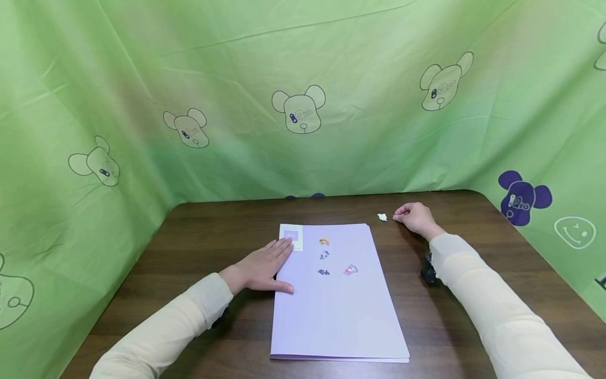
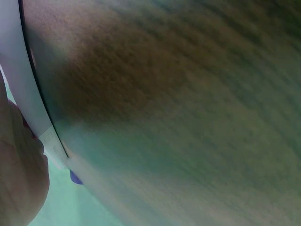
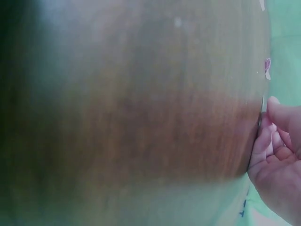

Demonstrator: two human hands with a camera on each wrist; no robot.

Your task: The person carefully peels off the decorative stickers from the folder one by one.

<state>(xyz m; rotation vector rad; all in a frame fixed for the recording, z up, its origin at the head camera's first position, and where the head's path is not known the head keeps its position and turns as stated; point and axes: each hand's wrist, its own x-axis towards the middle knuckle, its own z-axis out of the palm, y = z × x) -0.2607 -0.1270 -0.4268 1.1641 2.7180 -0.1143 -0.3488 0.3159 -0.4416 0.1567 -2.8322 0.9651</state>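
A lilac sheet or folder (image 1: 341, 316) with layered edges lies on the table. Small colourful stickers, among them an orange one (image 1: 324, 241), a blue one (image 1: 324, 255), a dark one (image 1: 323, 272) and a pink one (image 1: 351, 269), are on its upper half. My left hand (image 1: 265, 266) rests flat on its left edge, fingertips touching a white-bordered square label (image 1: 298, 239) in the corner. Past the sheet's far right corner, my right hand (image 1: 416, 218) pinches a tiny pale scrap (image 3: 263, 102) close to the tabletop. Just left of those fingers lies a small white paper piece (image 1: 382, 217).
The brown wooden table (image 1: 199, 316) ends at a green printed curtain (image 1: 236, 158) behind and at the sides. Dark wrist devices, such as the right one (image 1: 428, 271), sit under both cuffs. A pink-patterned scrap (image 3: 267, 68) shows in the right wrist view.
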